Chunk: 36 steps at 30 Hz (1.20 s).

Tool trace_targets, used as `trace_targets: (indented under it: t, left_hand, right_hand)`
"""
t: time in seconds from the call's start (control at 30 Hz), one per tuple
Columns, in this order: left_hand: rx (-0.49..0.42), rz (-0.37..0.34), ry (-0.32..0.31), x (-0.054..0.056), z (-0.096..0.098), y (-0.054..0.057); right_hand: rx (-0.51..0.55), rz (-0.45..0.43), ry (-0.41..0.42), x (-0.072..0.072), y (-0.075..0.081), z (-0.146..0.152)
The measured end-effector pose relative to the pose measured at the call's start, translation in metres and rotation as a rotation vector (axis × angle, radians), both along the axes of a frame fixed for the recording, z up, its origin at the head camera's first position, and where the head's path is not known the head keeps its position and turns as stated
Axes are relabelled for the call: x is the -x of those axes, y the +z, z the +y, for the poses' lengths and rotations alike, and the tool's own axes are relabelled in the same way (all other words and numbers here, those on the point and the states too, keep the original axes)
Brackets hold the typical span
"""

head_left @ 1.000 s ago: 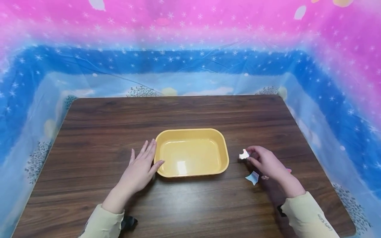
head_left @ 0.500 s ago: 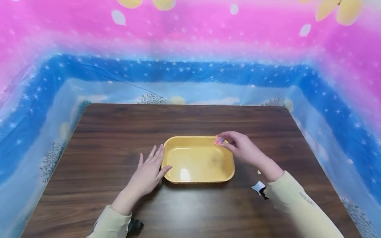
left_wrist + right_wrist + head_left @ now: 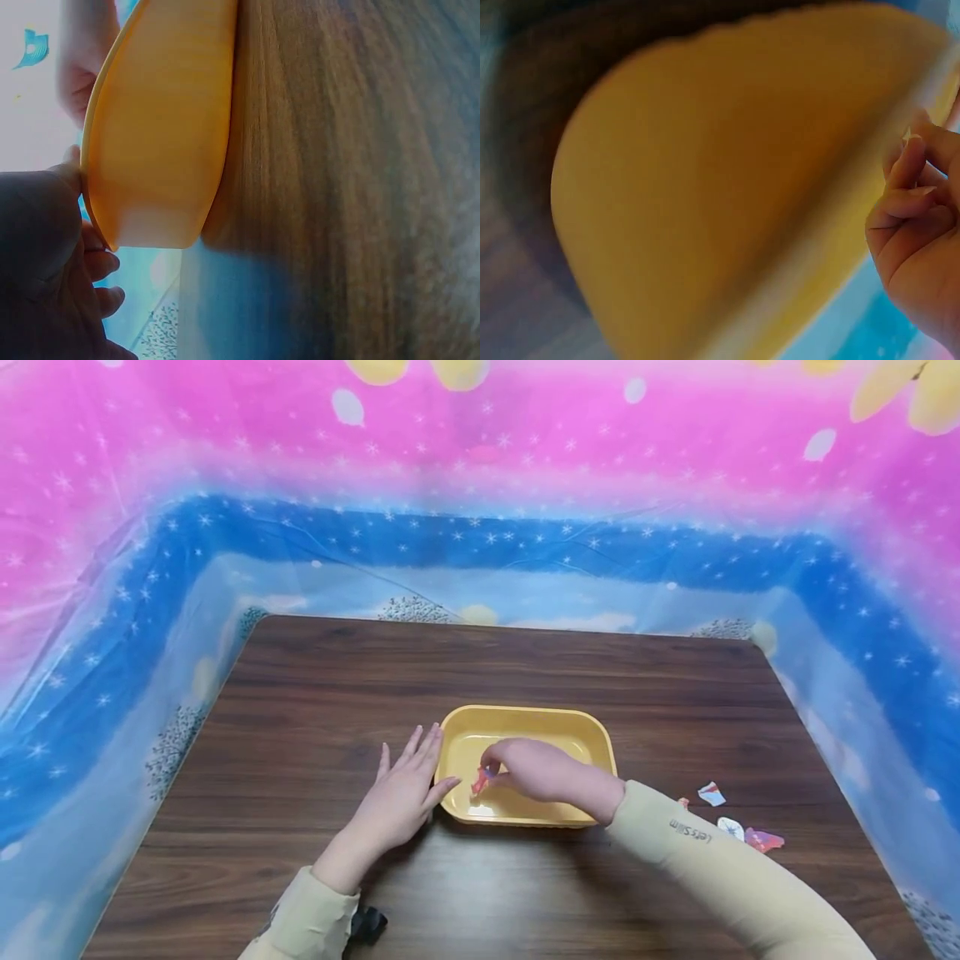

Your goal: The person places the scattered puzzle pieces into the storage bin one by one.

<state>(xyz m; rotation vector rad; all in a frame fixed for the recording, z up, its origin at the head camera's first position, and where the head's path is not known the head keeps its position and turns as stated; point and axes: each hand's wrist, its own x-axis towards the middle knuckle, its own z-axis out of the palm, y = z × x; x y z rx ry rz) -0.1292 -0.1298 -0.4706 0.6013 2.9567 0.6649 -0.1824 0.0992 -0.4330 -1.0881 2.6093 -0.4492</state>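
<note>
A yellow rectangular tray point(image 3: 540, 709) sits on the table. My left hand point(image 3: 400, 795) lies against its left end, fingers straight, thumb over the rim; in the left wrist view the same hand point(image 3: 45, 255) touches the rim beside the tray's outer wall point(image 3: 161, 120). Inside the tray, toward its left end, my right hand point(image 3: 536, 770) pinches a small flat pink-red piece point(image 3: 481, 782) with a bit of purple. The right wrist view has the right hand point(image 3: 922, 225) with curled fingers at the rim; the piece is not clear there.
Right of the tray lie a white-and-red piece point(image 3: 712, 793), a white piece with dark lines point(image 3: 731, 828), a pink piece point(image 3: 764, 840) and a small orange bit point(image 3: 683, 802) partly behind the right sleeve point(image 3: 697, 852). A patterned cloth point(image 3: 525, 552) surrounds the table point(image 3: 360, 677).
From the table right of the tray, my right hand has carried the small piece over the right rim and leftward into the tray. The left hand stays at the tray's left end.
</note>
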Motion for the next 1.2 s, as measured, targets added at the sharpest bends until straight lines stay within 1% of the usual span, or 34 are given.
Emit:
trace_targets:
  t: [0.1, 0.2, 0.33, 0.43, 0.6, 0.73, 0.87, 1.0, 1.1, 1.2]
  left_hand:
    - [0.000, 0.001, -0.002, 0.000, 0.001, -0.001]
    - [-0.007, 0.002, 0.005, -0.001, 0.000, -0.002]
    - [-0.011, 0.009, 0.017, -0.003, -0.001, -0.002]
    - [-0.006, 0.008, 0.015, -0.003, -0.001, -0.001]
    - [-0.005, -0.002, 0.011, -0.003, 0.001, -0.001]
    - [-0.006, 0.003, 0.017, -0.002, 0.001, -0.001]
    - [-0.007, 0.002, 0.027, -0.002, 0.000, 0.000]
    - [-0.015, -0.001, 0.029, -0.003, 0.000, 0.002]
    - [-0.011, 0.002, 0.023, -0.004, 0.002, 0.003]
    - [-0.006, 0.005, 0.015, -0.003, 0.005, 0.003]
  right_hand:
    - [-0.033, -0.016, 0.027, -0.005, -0.009, -0.006]
    - [-0.054, -0.026, 0.048, -0.009, -0.014, -0.013]
    - [-0.068, -0.019, 0.065, -0.012, -0.014, -0.020]
    - [-0.074, -0.009, 0.035, -0.013, -0.012, -0.020]
    - [-0.010, -0.008, -0.061, -0.011, -0.002, -0.001]
    - [0.056, 0.023, -0.128, -0.009, 0.010, 0.023]
    - [0.163, 0.006, -0.202, -0.008, 0.022, 0.052]
    - [0.268, -0.017, -0.335, -0.011, 0.031, 0.088]
    - [0.304, 0.018, -0.444, -0.017, 0.036, 0.120]
    - [0.325, 0.077, -0.559, -0.028, 0.038, 0.157]
